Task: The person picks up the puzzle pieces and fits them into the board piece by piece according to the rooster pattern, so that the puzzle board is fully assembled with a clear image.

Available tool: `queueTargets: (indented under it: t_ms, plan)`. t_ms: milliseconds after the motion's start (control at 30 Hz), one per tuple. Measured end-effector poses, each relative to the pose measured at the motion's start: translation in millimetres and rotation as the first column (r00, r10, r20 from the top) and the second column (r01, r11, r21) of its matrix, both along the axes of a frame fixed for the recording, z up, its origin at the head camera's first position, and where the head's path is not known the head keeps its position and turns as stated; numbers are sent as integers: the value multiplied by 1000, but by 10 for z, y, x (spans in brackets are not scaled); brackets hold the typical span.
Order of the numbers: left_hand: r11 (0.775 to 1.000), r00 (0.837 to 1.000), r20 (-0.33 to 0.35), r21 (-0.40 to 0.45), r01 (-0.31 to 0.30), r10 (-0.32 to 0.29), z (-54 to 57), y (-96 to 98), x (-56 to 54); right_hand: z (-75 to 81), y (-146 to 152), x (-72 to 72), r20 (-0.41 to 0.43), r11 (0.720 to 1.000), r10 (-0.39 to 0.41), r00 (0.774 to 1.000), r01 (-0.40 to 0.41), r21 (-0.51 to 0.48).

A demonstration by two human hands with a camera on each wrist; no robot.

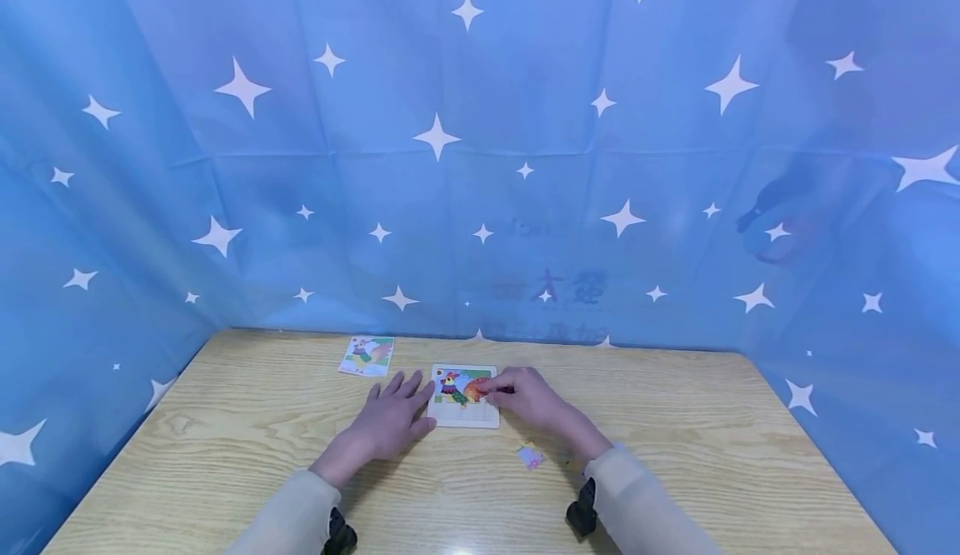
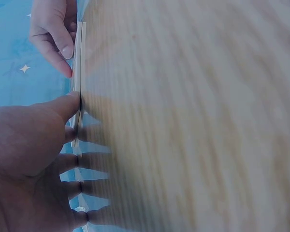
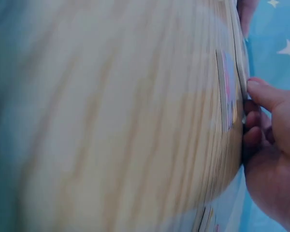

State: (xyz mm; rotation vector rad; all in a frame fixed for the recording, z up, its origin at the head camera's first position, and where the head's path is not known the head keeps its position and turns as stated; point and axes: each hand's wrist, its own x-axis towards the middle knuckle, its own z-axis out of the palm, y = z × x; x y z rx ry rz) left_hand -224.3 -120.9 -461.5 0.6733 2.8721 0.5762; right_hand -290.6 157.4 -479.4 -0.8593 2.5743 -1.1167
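Note:
A jigsaw board (image 1: 465, 420) with a pale frame lies on the wooden table, showing a rooster picture across its upper part and a bare strip along the bottom. My left hand (image 1: 393, 422) rests beside it, fingers spread, with the thumb and forefinger at its left edge. Over the right part of the picture, my right hand (image 1: 531, 397) pinches a puzzle piece (image 1: 477, 387) at the rooster's orange tail between thumb and forefinger. Its other fingers are curled in, and the hand partly hides the piece. In the left wrist view, the board (image 2: 83, 53) is edge-on.
A loose pink and lilac puzzle piece (image 1: 530, 456) lies in front of my right hand. Another dark piece (image 1: 574, 465) shows by the right sleeve. A rooster picture card (image 1: 367, 356) lies behind the left hand. Blue starred cloth (image 1: 480, 205) hangs behind the table.

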Motion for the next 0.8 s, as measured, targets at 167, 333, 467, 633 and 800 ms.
queueTargets:
  t_ms: [167,333,467,633,800]
  plan:
    - [1000,1000,2,2,-10,10,-36,-6,-19,22,-14,-19,-13,1000,12,1000,-12,16]
    - [1000,1000,-20,14,-10,11,-85,-12,-33,60,-45,-7,-25,999,-1,1000,2,38]
    - [1000,1000,-25,18,-7,7,-108,-16,-39,67,-31,21,-7,1000,-16,1000,17,17]
    - [1000,1000,-14,13,-12,12,-117,-10,-41,104,121,94,83,993,-92,992,97,-60]
    - [1000,1000,-9,8,-14,14,-74,-13,-21,268,340,201,80,989,-108,991,115,-88]
